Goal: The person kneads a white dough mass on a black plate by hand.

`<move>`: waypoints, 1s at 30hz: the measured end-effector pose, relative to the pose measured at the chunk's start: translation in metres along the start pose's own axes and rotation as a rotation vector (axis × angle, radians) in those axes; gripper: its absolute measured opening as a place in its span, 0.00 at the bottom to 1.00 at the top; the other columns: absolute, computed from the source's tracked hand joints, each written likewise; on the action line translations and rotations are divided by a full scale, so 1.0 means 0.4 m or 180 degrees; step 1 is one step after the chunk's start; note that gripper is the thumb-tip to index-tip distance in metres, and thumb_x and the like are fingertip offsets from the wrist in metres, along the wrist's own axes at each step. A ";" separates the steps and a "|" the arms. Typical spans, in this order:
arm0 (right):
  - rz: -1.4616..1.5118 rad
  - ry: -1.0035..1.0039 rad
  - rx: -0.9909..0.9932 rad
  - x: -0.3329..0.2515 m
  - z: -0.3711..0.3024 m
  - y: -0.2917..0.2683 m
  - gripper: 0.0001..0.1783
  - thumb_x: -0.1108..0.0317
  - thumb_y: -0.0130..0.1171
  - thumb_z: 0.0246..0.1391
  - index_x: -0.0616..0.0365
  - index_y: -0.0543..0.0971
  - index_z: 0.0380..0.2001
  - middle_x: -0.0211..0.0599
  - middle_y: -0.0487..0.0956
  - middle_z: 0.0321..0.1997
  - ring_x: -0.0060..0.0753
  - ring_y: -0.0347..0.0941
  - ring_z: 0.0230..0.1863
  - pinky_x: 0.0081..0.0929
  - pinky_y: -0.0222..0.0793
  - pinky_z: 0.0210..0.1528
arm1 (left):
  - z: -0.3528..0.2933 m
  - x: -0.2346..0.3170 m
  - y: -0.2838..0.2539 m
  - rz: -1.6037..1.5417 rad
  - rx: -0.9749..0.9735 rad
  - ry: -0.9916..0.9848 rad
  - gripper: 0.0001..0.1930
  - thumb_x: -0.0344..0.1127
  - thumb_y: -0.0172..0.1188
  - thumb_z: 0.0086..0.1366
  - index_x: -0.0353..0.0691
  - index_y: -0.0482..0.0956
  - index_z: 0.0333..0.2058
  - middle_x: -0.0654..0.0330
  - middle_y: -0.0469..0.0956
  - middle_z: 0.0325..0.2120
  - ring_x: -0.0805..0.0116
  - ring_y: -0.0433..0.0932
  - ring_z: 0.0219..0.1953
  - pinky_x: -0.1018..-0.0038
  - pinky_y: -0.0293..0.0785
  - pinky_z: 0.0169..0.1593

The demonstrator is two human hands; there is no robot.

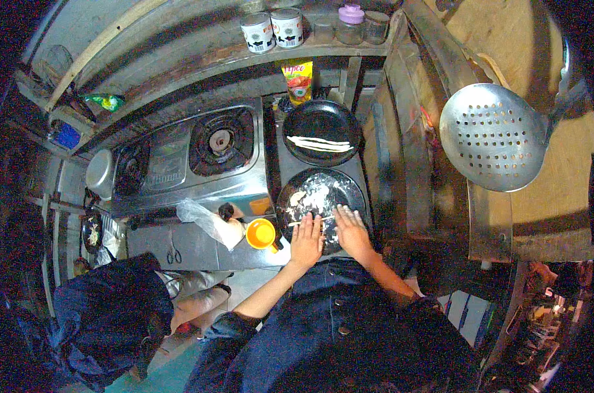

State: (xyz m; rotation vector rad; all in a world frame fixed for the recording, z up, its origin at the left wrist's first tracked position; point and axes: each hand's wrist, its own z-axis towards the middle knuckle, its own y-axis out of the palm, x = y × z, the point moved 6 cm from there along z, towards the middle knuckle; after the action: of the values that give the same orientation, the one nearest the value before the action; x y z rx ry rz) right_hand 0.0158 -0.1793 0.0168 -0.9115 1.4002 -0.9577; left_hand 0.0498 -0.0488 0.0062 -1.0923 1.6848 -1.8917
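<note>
My left hand [306, 240] lies flat, fingers stretched, on a round black plate [286, 204] dusted with white flour. Under its fingers runs a thin rolled strip of dough [296, 224], partly covered. Beside it my right hand [352, 232] is also flat with fingers extended, at the strip's other end. A small lump of dough [297, 196] sits in the flour on the plate's left. Farther off, a second black plate [320, 118] holds several long pale dough strips [319, 144].
An orange mug [260, 234], a plastic bag of white powder [230, 234] and scissors [173, 247] are to the left. Behind them stands a two-burner gas stove [221, 190]. A perforated skimmer [493, 137] hangs at right. Another person's dark-clothed body [107, 314] is at lower left.
</note>
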 end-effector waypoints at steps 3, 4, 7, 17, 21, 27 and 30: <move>0.0029 -0.0178 -0.0188 -0.011 0.012 0.038 0.33 0.60 0.49 0.54 0.61 0.56 0.61 0.47 0.53 0.67 0.46 0.50 0.67 0.44 0.42 0.67 | 0.021 0.001 0.048 -0.0116 -0.0175 0.0174 0.31 0.44 0.44 0.64 0.40 0.50 0.63 0.48 0.47 0.64 0.50 0.49 0.65 0.53 0.47 0.63; 0.0031 -0.0172 -0.0172 -0.005 0.024 0.045 0.34 0.59 0.49 0.54 0.60 0.55 0.62 0.46 0.52 0.68 0.45 0.48 0.67 0.44 0.42 0.67 | 0.039 -0.002 0.051 -0.0127 -0.0088 0.0195 0.31 0.44 0.44 0.64 0.40 0.49 0.63 0.49 0.47 0.64 0.51 0.49 0.65 0.53 0.46 0.64; -0.0123 -0.0187 -0.0080 0.016 0.079 0.064 0.36 0.56 0.49 0.53 0.58 0.53 0.63 0.45 0.48 0.69 0.45 0.46 0.68 0.45 0.42 0.67 | 0.093 -0.032 0.067 0.0075 -0.0159 0.0214 0.33 0.45 0.45 0.63 0.40 0.49 0.63 0.50 0.47 0.64 0.53 0.48 0.66 0.53 0.47 0.63; -0.0237 0.0023 -0.0503 0.021 0.012 0.079 0.42 0.46 0.47 0.54 0.62 0.51 0.63 0.55 0.45 0.68 0.52 0.42 0.69 0.47 0.38 0.67 | 0.028 -0.017 0.059 0.0239 -0.0202 0.0089 0.34 0.54 0.45 0.63 0.44 0.52 0.63 0.51 0.49 0.64 0.51 0.51 0.64 0.49 0.48 0.61; -0.0120 0.0120 -0.0576 0.003 -0.010 0.061 0.42 0.45 0.46 0.54 0.61 0.51 0.63 0.53 0.45 0.69 0.50 0.41 0.69 0.47 0.37 0.67 | 0.015 -0.026 0.071 0.0345 -0.0172 0.0139 0.34 0.54 0.46 0.62 0.45 0.51 0.63 0.51 0.49 0.64 0.53 0.52 0.64 0.50 0.47 0.62; -0.0258 0.0018 -0.0059 0.045 0.096 0.087 0.45 0.43 0.52 0.48 0.61 0.54 0.62 0.51 0.49 0.68 0.50 0.46 0.68 0.48 0.38 0.67 | 0.115 -0.052 0.046 0.0173 0.0103 0.0077 0.34 0.52 0.46 0.62 0.44 0.51 0.63 0.51 0.51 0.63 0.54 0.51 0.65 0.51 0.45 0.63; -0.0065 0.0009 -0.0018 0.047 0.089 0.084 0.47 0.41 0.51 0.48 0.62 0.53 0.62 0.53 0.48 0.68 0.51 0.44 0.68 0.49 0.37 0.67 | 0.102 -0.050 0.050 0.0192 0.0072 0.0080 0.34 0.52 0.46 0.62 0.43 0.52 0.63 0.51 0.51 0.63 0.52 0.51 0.64 0.51 0.46 0.63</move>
State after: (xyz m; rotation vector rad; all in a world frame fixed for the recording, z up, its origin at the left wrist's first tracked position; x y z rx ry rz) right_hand 0.0508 -0.1860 -0.0219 -0.9306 1.3990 -0.9710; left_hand 0.0889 -0.0654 -0.0196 -1.0017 1.6865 -1.8898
